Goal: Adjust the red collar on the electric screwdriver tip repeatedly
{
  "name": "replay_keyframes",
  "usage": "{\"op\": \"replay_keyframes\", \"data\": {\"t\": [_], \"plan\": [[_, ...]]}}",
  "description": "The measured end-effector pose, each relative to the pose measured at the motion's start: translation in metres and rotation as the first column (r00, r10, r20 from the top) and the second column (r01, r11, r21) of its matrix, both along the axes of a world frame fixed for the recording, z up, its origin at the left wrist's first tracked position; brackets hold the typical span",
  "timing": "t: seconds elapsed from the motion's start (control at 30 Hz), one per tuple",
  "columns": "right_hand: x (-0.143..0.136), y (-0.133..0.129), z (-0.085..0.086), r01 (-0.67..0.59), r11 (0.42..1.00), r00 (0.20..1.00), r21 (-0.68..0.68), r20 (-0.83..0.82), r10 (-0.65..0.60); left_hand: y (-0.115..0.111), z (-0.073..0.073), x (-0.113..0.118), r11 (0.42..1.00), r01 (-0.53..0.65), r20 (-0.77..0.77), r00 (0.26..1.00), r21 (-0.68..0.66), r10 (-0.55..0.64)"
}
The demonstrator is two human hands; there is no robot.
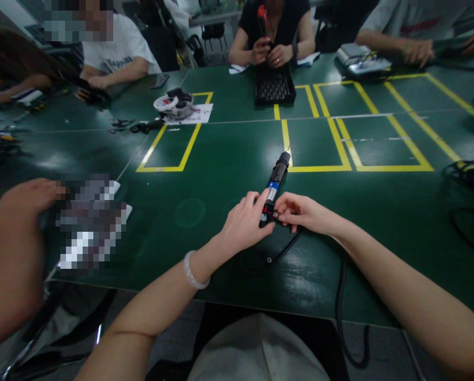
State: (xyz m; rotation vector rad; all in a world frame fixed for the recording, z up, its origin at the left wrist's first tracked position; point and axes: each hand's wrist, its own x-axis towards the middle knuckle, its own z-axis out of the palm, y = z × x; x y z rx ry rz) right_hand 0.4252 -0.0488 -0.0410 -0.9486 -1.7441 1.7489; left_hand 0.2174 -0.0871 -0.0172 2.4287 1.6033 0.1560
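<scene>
A slim dark tool (279, 170) with a silver and blue band and a thin metal tip lies on the green table, pointing away from me. My left hand (245, 221), with a pale bracelet on its wrist, is wrapped round the tool's near end. At the right side of that end, my right hand (298, 211) has its fingers pinched together on a small part near some red. What exactly sits in this pinch is too small to tell. A black cable (287, 247) runs on the table just below my hands.
Yellow tape (320, 169) marks rectangles on the green table (221, 259). Across it a person works over a black tray (275, 98). A tape roll (167, 103) lies back left, a co-worker's arm (16, 254) reaches in at left, and coiled cables (473, 182) lie at right.
</scene>
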Motion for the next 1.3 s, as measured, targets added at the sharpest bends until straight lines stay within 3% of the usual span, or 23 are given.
{"op": "replay_keyframes", "data": {"t": [0.43,0.67,0.97,1.13,1.3], "plan": [[-0.002,-0.003,0.003,0.025,0.956,0.976,0.292,0.199,-0.087,0.001,0.002,0.007,0.999,-0.027,-0.077,0.997,0.033,0.030],[-0.003,-0.003,-0.004,0.019,0.988,0.989,0.152,0.144,-0.041,0.003,0.001,0.017,0.994,-0.056,-0.137,0.988,0.095,0.068],[0.001,0.006,-0.005,0.186,0.975,0.975,0.121,0.103,-0.198,0.002,0.002,0.013,0.995,-0.046,-0.151,0.987,0.088,0.059],[0.004,0.007,-0.002,0.210,0.975,0.972,0.077,0.090,-0.217,0.004,0.004,0.003,0.995,-0.040,-0.187,0.981,0.091,0.057],[0.005,0.008,-0.004,0.250,0.968,0.967,0.038,0.043,-0.251,0.013,0.005,-0.022,0.990,-0.099,-0.226,0.967,0.101,0.120]]}}
